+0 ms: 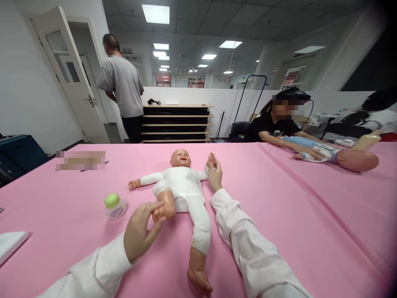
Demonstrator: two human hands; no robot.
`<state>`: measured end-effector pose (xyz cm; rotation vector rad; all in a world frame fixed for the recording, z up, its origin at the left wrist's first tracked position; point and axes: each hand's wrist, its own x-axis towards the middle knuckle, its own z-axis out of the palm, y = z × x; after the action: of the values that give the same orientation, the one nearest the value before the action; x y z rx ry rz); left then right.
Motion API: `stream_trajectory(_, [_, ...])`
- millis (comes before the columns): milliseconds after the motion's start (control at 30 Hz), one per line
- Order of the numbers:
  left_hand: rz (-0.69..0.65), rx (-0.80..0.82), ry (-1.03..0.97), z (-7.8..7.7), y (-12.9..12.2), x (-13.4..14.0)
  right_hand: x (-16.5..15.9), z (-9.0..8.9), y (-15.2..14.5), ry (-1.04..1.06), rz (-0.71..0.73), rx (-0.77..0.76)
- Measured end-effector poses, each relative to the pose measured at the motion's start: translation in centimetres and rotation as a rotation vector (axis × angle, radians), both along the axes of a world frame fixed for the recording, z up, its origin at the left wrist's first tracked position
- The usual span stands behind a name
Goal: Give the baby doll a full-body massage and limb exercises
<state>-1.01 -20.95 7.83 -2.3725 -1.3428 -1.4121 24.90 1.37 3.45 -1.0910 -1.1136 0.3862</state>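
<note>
A baby doll (186,182) with a white cloth body lies on its back, its head at the far end. My right hand (216,174) has its fingers pinched on the doll's small hand (211,157), with that arm raised a little. The doll's leg on the left is bent, and its bare foot (166,207) points toward my left hand (141,231). The left fingertips touch the foot while the thumb stands apart below it, so the hand is open. The other leg (198,231) stretches straight toward me. To the left stands a small jar (115,207) with a green lid.
A pink cloth (263,231) covers the table, with a raised fold on the right. A white box-like object (12,244) lies at the left edge. Across the table, a person (282,116) handles another doll (328,151). Another person (120,82) stands near the open door (66,74).
</note>
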Motion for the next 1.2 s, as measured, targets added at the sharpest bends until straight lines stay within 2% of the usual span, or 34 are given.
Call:
stream_trajectory(67, [-0.123, 0.07, 0.07, 0.2, -1.8, 0.1, 2.3, -1.1, 1.1, 0.214, -0.042, 0.005])
stream_trajectory(133, [-0.228, 0.091, 0.122, 0.1, -3.3, 0.4, 4.2, -2.4, 1.8, 0.372, -0.011, -0.034])
stream_trajectory(233, [-0.31, 0.086, 0.19, -0.8, -4.9, 1.2, 5.8, -4.1, 2.2, 0.473, 0.039, -0.12])
stream_trajectory(400, [-0.267, 0.149, 0.254, -4.2, -5.9, 2.8, 6.0, -4.8, 2.4, 0.467, 0.037, -0.123])
stream_trajectory(467, [-0.267, 0.158, 0.26, -4.7, -5.9, 3.0, 5.9, -4.7, 2.4, 0.462, 0.026, -0.117])
stream_trajectory(500, [-0.285, 0.148, 0.261, -4.5, -5.8, 2.9, 5.9, -4.7, 2.4, 0.459, 0.019, -0.114])
stream_trajectory(567, [-0.314, 0.105, 0.238, -3.1, -5.5, 2.3, 5.8, -4.5, 2.2, 0.451, 0.007, -0.111])
stream_trajectory(633, [-0.34, 0.046, 0.192, -1.0, -5.1, 1.5, 5.6, -4.3, 2.0, 0.444, -0.002, -0.114])
stream_trajectory(733, [-0.29, 0.019, 0.101, 1.9, -4.1, 0.2, 5.0, -3.4, 1.6, 0.42, -0.054, -0.107])
stream_trajectory(800, [-0.199, 0.017, 0.062, 2.9, -3.1, -0.5, 4.2, -2.4, 1.1, 0.369, -0.132, -0.097])
stream_trajectory(900, [-0.064, -0.009, 0.006, 2.8, -1.1, -1.1, 2.5, -0.4, 0.3, 0.237, -0.179, -0.088])
stream_trajectory(1033, [-0.004, -0.195, -0.129, 1.9, 2.2, -1.6, -0.7, 1.8, -1.1, -0.016, -0.026, 0.006])
stream_trajectory(1100, [-0.003, -0.317, -0.184, 1.4, 3.7, -1.7, -2.3, 2.1, -1.9, -0.206, 0.051, 0.05])
stream_trajectory(1200, [-0.058, -0.456, -0.24, 0.1, 5.7, -1.4, -4.3, 1.9, -3.1, -0.596, 0.156, 0.056])
